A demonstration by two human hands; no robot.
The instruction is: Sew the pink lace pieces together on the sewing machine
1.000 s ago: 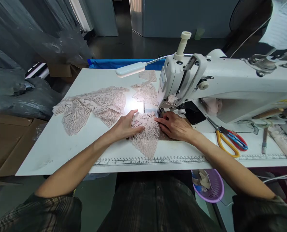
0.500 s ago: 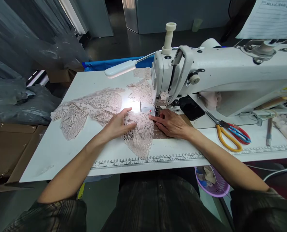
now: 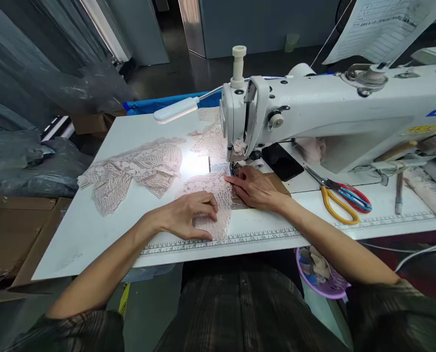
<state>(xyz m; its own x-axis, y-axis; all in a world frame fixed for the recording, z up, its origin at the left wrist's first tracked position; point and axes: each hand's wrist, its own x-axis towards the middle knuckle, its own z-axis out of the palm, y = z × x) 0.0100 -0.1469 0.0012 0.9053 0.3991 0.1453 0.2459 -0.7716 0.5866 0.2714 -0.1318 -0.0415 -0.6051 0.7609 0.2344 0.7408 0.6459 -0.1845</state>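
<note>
On the white tabletop, a pale pink lace piece (image 3: 223, 205) lies in front of the sewing machine's presser foot (image 3: 235, 168). My left hand (image 3: 192, 212) rests over its left side, fingers bent and thumb held apart. From the right, my right hand (image 3: 254, 188) touches the lace's upper right edge with an outstretched index finger. Its other fingers are partly curled over a brown board (image 3: 276, 183) beside the foot. No pinch shows in either hand. The white sewing machine (image 3: 313, 102) stands behind, its lamp (image 3: 176, 110) lighting the lace.
More lace pieces (image 3: 141, 168) lie on the left of the table, others behind the needle. Scissors (image 3: 337, 200) with yellow handles, other red-and-blue-handled cutters and a black phone (image 3: 282, 161) lie right. A printed ruler (image 3: 254, 238) runs along the front edge. A purple basket (image 3: 331, 293) stands below.
My left hand has moved down toward the front edge, its fingers now more bent over the lace. The right hand keeps its place by the presser foot. The camera view has shifted slightly.
</note>
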